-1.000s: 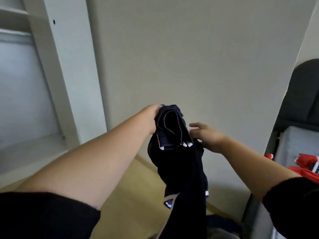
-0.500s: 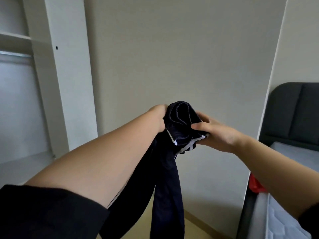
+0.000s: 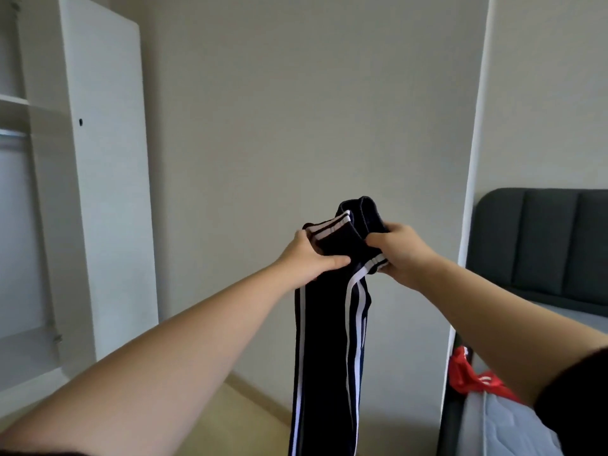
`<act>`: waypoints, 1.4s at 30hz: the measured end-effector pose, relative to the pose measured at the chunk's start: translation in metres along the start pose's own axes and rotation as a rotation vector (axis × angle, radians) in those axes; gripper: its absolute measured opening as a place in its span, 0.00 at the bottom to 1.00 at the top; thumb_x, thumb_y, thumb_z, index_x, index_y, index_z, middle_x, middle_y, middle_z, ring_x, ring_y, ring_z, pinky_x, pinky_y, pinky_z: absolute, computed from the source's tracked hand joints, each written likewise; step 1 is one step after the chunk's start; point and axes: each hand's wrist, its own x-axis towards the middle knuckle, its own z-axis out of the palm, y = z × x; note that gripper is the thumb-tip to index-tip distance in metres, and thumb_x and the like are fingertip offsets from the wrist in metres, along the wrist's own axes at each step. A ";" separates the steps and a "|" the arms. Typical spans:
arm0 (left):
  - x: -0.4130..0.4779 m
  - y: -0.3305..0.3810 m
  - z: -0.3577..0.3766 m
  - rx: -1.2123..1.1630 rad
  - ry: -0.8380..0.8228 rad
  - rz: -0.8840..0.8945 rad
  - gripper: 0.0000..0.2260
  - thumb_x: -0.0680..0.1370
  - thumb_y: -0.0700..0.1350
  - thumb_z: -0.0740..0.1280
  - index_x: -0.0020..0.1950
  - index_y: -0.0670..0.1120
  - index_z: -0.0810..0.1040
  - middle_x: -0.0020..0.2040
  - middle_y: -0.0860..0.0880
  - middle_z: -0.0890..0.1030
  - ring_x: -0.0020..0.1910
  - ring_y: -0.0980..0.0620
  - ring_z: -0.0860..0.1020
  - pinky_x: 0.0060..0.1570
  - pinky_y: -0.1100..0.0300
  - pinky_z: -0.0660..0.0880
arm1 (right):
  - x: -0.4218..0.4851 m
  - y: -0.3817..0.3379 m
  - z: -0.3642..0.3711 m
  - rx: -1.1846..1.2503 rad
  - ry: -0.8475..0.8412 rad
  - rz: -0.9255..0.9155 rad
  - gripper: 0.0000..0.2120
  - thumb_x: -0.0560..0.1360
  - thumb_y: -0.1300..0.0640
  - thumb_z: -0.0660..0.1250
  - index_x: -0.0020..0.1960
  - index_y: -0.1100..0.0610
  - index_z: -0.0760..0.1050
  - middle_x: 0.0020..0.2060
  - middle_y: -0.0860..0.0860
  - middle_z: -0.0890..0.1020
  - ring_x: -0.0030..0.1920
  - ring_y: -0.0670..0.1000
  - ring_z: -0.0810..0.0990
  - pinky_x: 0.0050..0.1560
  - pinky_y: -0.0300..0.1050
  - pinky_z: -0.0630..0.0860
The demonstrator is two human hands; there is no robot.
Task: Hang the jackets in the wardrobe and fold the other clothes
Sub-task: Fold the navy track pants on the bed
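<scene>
Head camera: left hand point(image 3: 309, 258) and right hand point(image 3: 399, 255) each close a grip on the bunched waistband point(image 3: 342, 236) of the striped trousers point(image 3: 329, 340), which hang mid-air before the wall point(image 3: 296, 110). Uneven legs could fold crooked, and a loose bunch may slip.

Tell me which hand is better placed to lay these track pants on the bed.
Probably the right. The right hand grips the track pants at the waistband on the side nearer the bed; the left hand grips the side toward the wardrobe.
</scene>
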 end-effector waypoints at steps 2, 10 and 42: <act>0.003 -0.001 0.003 0.310 0.244 0.128 0.34 0.64 0.53 0.77 0.62 0.48 0.63 0.59 0.52 0.69 0.57 0.53 0.71 0.55 0.59 0.70 | 0.000 -0.004 -0.004 0.008 0.043 -0.008 0.11 0.72 0.71 0.58 0.44 0.60 0.77 0.33 0.56 0.80 0.30 0.54 0.80 0.28 0.41 0.75; 0.019 0.023 0.004 0.188 0.176 0.357 0.11 0.68 0.46 0.75 0.43 0.56 0.75 0.40 0.60 0.80 0.41 0.63 0.78 0.38 0.72 0.71 | 0.005 -0.024 -0.013 0.054 0.065 -0.003 0.04 0.75 0.59 0.67 0.45 0.60 0.77 0.35 0.55 0.81 0.33 0.53 0.81 0.32 0.43 0.78; 0.055 0.017 -0.160 -0.332 0.041 -0.011 0.06 0.77 0.41 0.66 0.51 0.43 0.79 0.46 0.45 0.84 0.44 0.48 0.82 0.47 0.55 0.78 | 0.066 -0.049 -0.034 0.061 0.130 -0.099 0.09 0.78 0.69 0.59 0.47 0.63 0.77 0.42 0.57 0.82 0.41 0.53 0.82 0.45 0.47 0.77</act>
